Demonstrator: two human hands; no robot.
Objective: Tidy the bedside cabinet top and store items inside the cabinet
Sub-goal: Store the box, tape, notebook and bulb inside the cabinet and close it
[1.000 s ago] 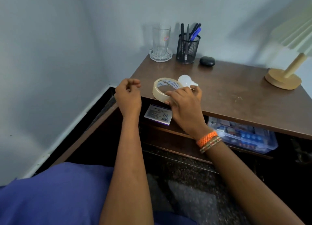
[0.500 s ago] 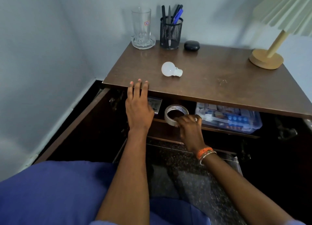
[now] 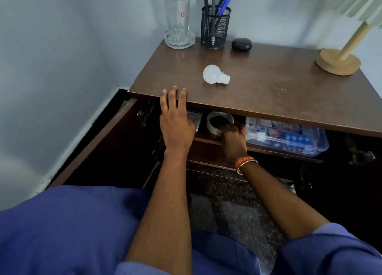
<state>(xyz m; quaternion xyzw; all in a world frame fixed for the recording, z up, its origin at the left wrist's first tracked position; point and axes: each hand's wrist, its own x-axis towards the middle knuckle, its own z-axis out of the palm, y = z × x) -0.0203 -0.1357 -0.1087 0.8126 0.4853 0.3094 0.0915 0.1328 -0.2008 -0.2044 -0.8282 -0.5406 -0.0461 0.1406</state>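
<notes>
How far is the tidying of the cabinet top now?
Done: a clear box and a card lie on the inner shelf. In hand: the right hand sets the tape roll on that shelf; the left hand rests on the cabinet top's edge. Left: the bulb lies on top.

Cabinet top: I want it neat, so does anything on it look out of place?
Yes. The light bulb lies loose on its side mid-top, apart from the glass, pen holder and lamp standing upright along the back.

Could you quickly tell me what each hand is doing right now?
Left hand: open, resting on the cabinet top edge.
Right hand: on the tape roll; grip unclear.
</notes>
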